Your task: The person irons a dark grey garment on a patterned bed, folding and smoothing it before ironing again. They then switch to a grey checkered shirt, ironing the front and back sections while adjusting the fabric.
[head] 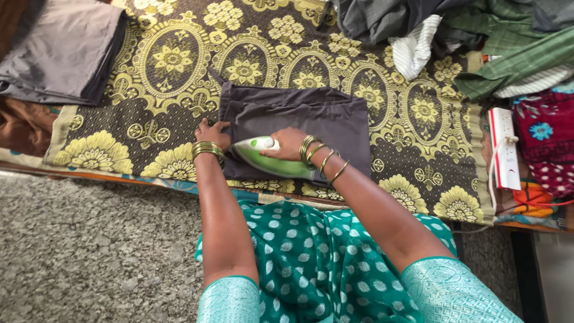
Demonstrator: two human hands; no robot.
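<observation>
Gripping the iron [272,158], the right hand [289,143] has its fingers wrapped tight around the handle, which it hides almost wholly; only the green and white body shows. The soleplate cannot be seen. The iron rests on the near left part of the folded grey cloth [299,116], which lies in the middle of the patterned cover [179,66]. The left hand [212,133] lies flat, fingers spread, pressing the cloth's left edge. Bangles [207,148] ring both wrists.

The cover is dark with yellow floral medallions, spread over a low surface whose near edge shows a coloured border. Speckled grey floor [89,251] lies below. A second grey stack [60,51] sits at far left, cut off by the frame edge. A heap of clothes [478,36] fills the far right, its items too tangled to count. A white power strip [504,146] lies at right, with a cord plugged in; its run is partly hidden.
</observation>
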